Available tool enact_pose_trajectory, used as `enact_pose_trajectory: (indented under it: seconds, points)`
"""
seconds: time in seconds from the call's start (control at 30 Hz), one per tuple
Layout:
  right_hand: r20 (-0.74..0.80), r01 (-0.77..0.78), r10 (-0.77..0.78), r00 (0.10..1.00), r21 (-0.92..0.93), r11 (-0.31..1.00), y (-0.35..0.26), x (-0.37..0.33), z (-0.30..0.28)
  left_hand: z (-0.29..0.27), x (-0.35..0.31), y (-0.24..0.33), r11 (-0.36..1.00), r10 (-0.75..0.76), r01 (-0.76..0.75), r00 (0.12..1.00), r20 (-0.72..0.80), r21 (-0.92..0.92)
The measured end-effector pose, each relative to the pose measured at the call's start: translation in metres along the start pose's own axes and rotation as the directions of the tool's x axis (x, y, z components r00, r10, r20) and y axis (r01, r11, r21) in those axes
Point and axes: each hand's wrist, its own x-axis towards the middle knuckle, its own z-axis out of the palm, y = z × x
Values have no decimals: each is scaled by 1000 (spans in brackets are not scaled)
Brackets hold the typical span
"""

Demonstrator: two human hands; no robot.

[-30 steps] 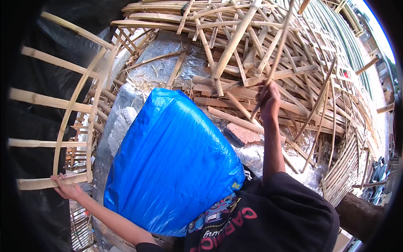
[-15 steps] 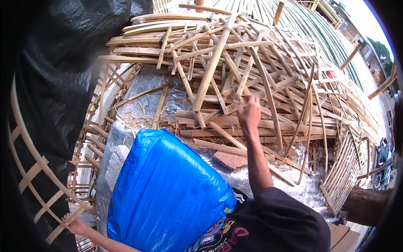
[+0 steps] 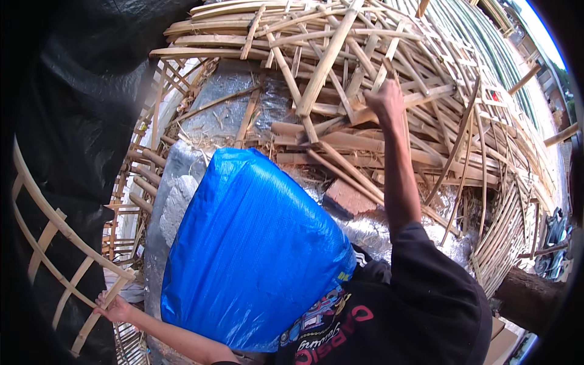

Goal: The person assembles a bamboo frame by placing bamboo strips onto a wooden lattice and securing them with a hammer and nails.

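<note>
At the far left, my left hand (image 3: 115,308) is closed around the lower end of a curved bamboo lattice (image 3: 73,234), made of two long bent strips joined by short crosspieces. My right arm stretches forward over a heap of split bamboo strips (image 3: 331,58). At the middle of that heap my right hand (image 3: 386,102) is closed, with its back toward me. Strips run right beside and beneath its fingers, but the fingers hide whatever they hold. A bright blue plastic sheet (image 3: 249,243) covers my lap between the two arms.
Black plastic sheeting (image 3: 85,134) hangs behind the lattice. A reddish brick-like block (image 3: 350,198) lies before the heap. To the right are a slatted bamboo panel (image 3: 499,243) and a dark log (image 3: 529,298). Long greenish poles (image 3: 480,55) stretch away at the far right.
The view has shifted, so the heap sits higher in the picture. My right hand has moved farther forward over the strips. My left hand keeps its hold on the lattice.
</note>
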Motion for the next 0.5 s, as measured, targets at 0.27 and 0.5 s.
enact_pose_trajectory:
  seconds: [0.27, 0.5]
  points:
    - [45, 52, -49, 998, -58, 997, 3, 10, -29, 26, 6, -20, 990, -23, 26, 1000, -20, 138]
    - [349, -22, 1, 937, 55, 998, 31, -112, -30, 40, 5, -15, 978, -37, 47, 998, -48, 205]
